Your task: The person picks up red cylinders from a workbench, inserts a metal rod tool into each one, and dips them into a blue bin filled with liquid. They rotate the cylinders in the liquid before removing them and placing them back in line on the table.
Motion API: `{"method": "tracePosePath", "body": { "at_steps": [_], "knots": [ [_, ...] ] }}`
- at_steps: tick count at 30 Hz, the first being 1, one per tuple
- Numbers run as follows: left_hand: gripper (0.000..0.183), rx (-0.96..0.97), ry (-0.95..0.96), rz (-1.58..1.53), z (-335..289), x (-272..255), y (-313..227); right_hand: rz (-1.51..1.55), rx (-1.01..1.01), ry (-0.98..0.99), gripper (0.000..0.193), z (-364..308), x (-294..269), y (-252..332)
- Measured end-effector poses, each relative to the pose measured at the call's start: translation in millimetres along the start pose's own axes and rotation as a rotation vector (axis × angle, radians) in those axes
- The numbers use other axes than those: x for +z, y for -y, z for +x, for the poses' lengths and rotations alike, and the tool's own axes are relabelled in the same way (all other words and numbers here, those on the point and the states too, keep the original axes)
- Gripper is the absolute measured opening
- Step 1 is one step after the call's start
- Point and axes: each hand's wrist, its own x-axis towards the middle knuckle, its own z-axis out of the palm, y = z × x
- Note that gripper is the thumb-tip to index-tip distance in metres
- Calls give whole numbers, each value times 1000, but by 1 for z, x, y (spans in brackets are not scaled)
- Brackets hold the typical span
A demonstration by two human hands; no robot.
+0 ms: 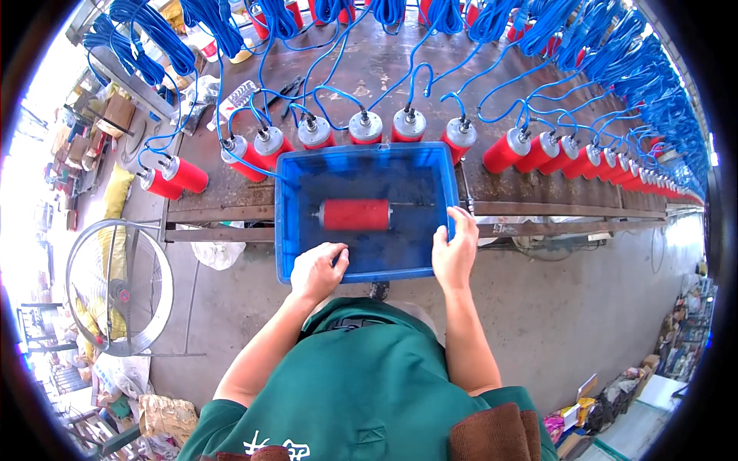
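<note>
A blue rectangular plastic tub juts over the near edge of the workbench. Lying on its side in the tub, apparently under water, is a red cylinder with metal ends. A blue cable runs over the tub's left rim. My left hand is over the near rim, left of the middle, its fingers curled; whether anything is in them is hidden. At the near right corner, my right hand grips the tub's rim, thumb on the inner side. Neither hand touches the red cylinder.
Several red cylinders with blue cables stand along the workbench. Coiled blue cable bundles hang beyond them. Black-handled pliers lie at the back left. A round floor fan stands at the left, and boxes and bags line the floor.
</note>
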Motion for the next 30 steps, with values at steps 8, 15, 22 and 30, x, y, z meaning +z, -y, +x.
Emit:
{"method": "tracePosePath", "body": {
  "at_steps": [8,15,22,30],
  "knots": [
    [22,4,-14,21,1,0,-4,-112,-79,36,46,-3,-1,2],
    [23,-9,3,47,1,0,-5,-114,-70,42,45,-3,-1,4],
    [23,-1,10,49,0,2,-2,-118,-82,57,45,-3,-2,3],
    [23,-6,12,48,2,0,-5,-112,-64,68,44,-3,-2,4]
  ]
}}
